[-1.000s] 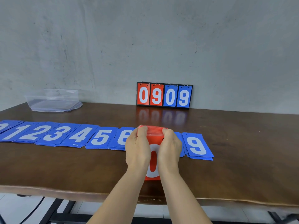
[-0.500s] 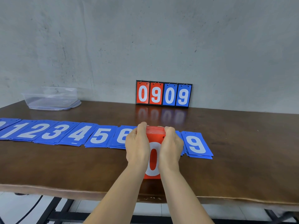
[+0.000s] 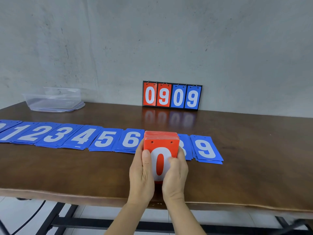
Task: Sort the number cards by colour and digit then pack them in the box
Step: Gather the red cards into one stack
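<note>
The thumbs had slid from the top edge onto the face of the red card stack [image 3: 161, 144], which the left hand [image 3: 141, 173] and right hand [image 3: 176, 176] pinched by its sides just in front of the blue card row [image 3: 105, 139]; an even, snug grip would keep its edges flush.

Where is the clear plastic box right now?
In the head view, the clear plastic box sits at the far left of the table, by the wall, behind the blue card row and well left of the flip scoreboard.
</note>
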Action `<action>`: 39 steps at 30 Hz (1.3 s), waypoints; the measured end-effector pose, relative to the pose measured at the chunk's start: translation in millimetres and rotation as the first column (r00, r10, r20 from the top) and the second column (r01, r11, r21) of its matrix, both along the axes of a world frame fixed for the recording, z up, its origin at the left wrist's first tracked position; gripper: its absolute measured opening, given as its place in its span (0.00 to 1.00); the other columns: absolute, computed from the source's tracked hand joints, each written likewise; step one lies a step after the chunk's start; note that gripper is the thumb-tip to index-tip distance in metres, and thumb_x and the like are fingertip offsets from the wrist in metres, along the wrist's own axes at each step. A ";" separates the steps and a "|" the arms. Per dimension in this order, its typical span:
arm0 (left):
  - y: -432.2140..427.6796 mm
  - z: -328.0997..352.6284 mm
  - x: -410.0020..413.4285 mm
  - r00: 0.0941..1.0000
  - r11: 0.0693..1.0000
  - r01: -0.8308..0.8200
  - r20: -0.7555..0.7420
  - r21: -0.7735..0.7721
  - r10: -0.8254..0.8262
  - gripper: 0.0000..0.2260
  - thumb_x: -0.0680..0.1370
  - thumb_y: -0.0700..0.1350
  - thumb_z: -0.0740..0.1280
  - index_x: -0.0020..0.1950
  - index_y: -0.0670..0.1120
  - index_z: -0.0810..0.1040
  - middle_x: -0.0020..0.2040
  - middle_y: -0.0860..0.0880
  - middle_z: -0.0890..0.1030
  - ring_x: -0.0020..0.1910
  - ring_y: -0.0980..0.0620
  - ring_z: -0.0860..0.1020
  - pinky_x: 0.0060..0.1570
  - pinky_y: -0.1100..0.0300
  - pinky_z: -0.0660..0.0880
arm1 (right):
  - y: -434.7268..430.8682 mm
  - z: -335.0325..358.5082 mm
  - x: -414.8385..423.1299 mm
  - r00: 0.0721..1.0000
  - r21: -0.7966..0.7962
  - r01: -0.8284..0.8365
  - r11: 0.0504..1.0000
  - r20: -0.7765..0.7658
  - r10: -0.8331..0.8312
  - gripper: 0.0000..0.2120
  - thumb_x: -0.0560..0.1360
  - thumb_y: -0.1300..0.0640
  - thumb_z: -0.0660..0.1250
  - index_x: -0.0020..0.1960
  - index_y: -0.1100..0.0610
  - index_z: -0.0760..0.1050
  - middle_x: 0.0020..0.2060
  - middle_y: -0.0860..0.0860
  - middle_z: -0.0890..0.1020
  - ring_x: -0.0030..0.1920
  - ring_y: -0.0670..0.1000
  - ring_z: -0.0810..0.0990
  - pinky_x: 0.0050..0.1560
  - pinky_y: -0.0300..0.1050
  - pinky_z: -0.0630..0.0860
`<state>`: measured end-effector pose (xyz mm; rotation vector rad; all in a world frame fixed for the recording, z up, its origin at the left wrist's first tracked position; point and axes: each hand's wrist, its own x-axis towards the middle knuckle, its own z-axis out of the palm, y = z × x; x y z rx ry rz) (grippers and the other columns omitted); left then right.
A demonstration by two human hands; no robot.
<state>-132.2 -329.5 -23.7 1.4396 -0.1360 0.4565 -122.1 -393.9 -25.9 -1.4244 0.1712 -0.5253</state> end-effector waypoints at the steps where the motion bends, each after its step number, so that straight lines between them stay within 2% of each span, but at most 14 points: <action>1: 2.5 -2.4 -1.3 1.000 1.000 0.022 0.003 0.010 -0.022 0.19 0.78 0.56 0.55 0.68 0.54 0.70 0.56 0.61 0.80 0.58 0.61 0.78 0.47 0.68 0.77 | -1.7 -3.3 -1.2 1.000 -0.019 0.001 1.000 -0.010 -0.001 0.17 0.71 0.47 0.54 0.57 0.41 0.74 0.50 0.41 0.80 0.52 0.48 0.80 0.45 0.43 0.82; 4: 9.3 -8.2 -5.7 0.996 0.994 0.085 -0.022 0.069 -0.083 0.19 0.78 0.53 0.57 0.68 0.56 0.68 0.57 0.65 0.78 0.59 0.64 0.76 0.48 0.70 0.77 | -4.3 -9.6 -6.2 0.999 -0.135 -0.004 0.991 -0.040 -0.002 0.19 0.73 0.46 0.52 0.61 0.39 0.71 0.54 0.41 0.79 0.54 0.46 0.79 0.48 0.43 0.82; 7: 11.7 -11.1 -6.5 0.996 0.991 0.077 -0.053 0.109 -0.072 0.22 0.76 0.55 0.58 0.70 0.55 0.67 0.59 0.63 0.77 0.58 0.66 0.75 0.54 0.66 0.77 | -3.9 -10.6 -8.9 0.999 -0.213 -0.012 0.977 -0.051 0.002 0.23 0.76 0.45 0.52 0.70 0.43 0.66 0.61 0.43 0.77 0.57 0.46 0.77 0.52 0.40 0.80; 11: 7.6 -9.4 -7.4 0.996 0.990 0.049 -0.078 0.133 -0.039 0.15 0.77 0.53 0.58 0.64 0.61 0.68 0.55 0.67 0.76 0.56 0.70 0.75 0.54 0.68 0.77 | -6.0 -8.7 -9.7 0.999 -0.197 -0.018 0.980 -0.036 0.011 0.18 0.83 0.54 0.55 0.71 0.46 0.66 0.61 0.45 0.77 0.57 0.46 0.77 0.52 0.36 0.79; 13: 7.4 -10.0 -8.9 0.996 0.987 0.043 -0.087 0.155 -0.029 0.16 0.77 0.53 0.58 0.65 0.60 0.67 0.57 0.66 0.75 0.57 0.69 0.75 0.54 0.68 0.76 | -5.9 -7.3 -11.4 1.000 -0.198 -0.022 0.980 -0.023 0.018 0.18 0.81 0.50 0.55 0.71 0.46 0.67 0.60 0.45 0.77 0.57 0.45 0.77 0.52 0.34 0.79; 16: 9.2 -13.9 -7.6 0.994 0.970 0.038 -0.105 0.241 -0.013 0.23 0.76 0.59 0.56 0.71 0.57 0.65 0.60 0.63 0.75 0.59 0.61 0.76 0.60 0.59 0.76 | -5.7 -9.5 -12.0 0.998 -0.184 -0.055 0.981 -0.025 0.051 0.24 0.76 0.44 0.54 0.70 0.46 0.67 0.60 0.44 0.77 0.58 0.45 0.77 0.53 0.36 0.79; 19: 9.0 -13.0 -7.4 0.992 0.956 0.026 -0.123 0.291 0.011 0.25 0.75 0.61 0.55 0.71 0.56 0.65 0.61 0.59 0.76 0.60 0.55 0.76 0.61 0.55 0.76 | -8.0 -4.8 -11.4 0.997 -0.128 -0.070 0.989 -0.025 0.067 0.14 0.81 0.51 0.58 0.66 0.44 0.68 0.58 0.43 0.77 0.55 0.45 0.78 0.46 0.33 0.79; 23: 8.4 -14.6 -5.4 0.989 0.946 0.006 -0.140 0.324 0.042 0.22 0.77 0.58 0.56 0.71 0.57 0.64 0.61 0.60 0.75 0.60 0.54 0.76 0.60 0.55 0.76 | -8.4 3.6 -11.8 0.994 -0.023 -0.109 0.994 0.021 0.110 0.22 0.71 0.45 0.59 0.65 0.45 0.70 0.55 0.43 0.78 0.55 0.47 0.79 0.43 0.36 0.80; 26: 9.8 -14.6 -4.2 0.988 0.940 0.002 -0.148 0.341 0.052 0.23 0.78 0.58 0.56 0.73 0.57 0.63 0.63 0.59 0.75 0.60 0.55 0.76 0.61 0.53 0.76 | -12.8 22.2 -10.3 0.995 0.073 -0.101 0.992 0.023 0.099 0.10 0.77 0.43 0.63 0.57 0.43 0.72 0.50 0.43 0.80 0.50 0.47 0.81 0.37 0.34 0.78; 27: 9.9 -14.2 -4.3 0.986 0.940 0.006 -0.161 0.342 0.053 0.24 0.77 0.59 0.56 0.73 0.57 0.63 0.63 0.59 0.75 0.60 0.55 0.76 0.61 0.52 0.76 | -15.2 30.4 -6.8 0.995 0.123 -0.096 0.988 0.008 0.096 0.08 0.78 0.44 0.61 0.53 0.44 0.74 0.48 0.45 0.81 0.48 0.48 0.82 0.36 0.35 0.78; 31: 10.0 -13.6 -5.5 0.980 0.944 0.017 -0.192 0.329 0.049 0.22 0.77 0.60 0.55 0.71 0.62 0.62 0.61 0.61 0.74 0.61 0.54 0.75 0.62 0.51 0.75 | -23.2 55.9 9.0 0.978 0.184 -0.069 0.980 -0.181 0.103 0.15 0.78 0.41 0.59 0.43 0.51 0.74 0.42 0.51 0.83 0.42 0.50 0.83 0.37 0.43 0.78; 35: 10.5 -11.4 -7.8 0.974 0.946 0.026 -0.222 0.323 0.049 0.20 0.76 0.61 0.55 0.68 0.64 0.62 0.63 0.60 0.74 0.62 0.55 0.75 0.63 0.51 0.75 | -29.0 60.9 17.7 0.978 0.087 0.041 0.995 -0.209 -0.022 0.15 0.82 0.48 0.55 0.38 0.49 0.66 0.35 0.45 0.74 0.33 0.44 0.75 0.24 0.27 0.69; 37: 9.6 -6.8 -9.9 0.973 0.945 0.035 -0.227 0.324 0.042 0.24 0.76 0.61 0.56 0.72 0.61 0.62 0.64 0.60 0.73 0.63 0.54 0.75 0.63 0.51 0.74 | -26.1 61.0 19.3 0.972 -0.030 0.032 0.999 -0.231 -0.039 0.15 0.82 0.49 0.55 0.38 0.52 0.66 0.32 0.45 0.73 0.33 0.45 0.74 0.33 0.32 0.75; 39: 9.2 -5.6 -10.9 0.971 0.948 0.025 -0.233 0.318 0.052 0.26 0.75 0.61 0.56 0.73 0.59 0.62 0.64 0.60 0.73 0.62 0.53 0.75 0.63 0.51 0.74 | -24.0 61.7 19.3 0.971 -0.023 0.017 1.000 -0.239 -0.022 0.16 0.80 0.49 0.57 0.36 0.53 0.66 0.33 0.52 0.75 0.36 0.49 0.76 0.46 0.48 0.78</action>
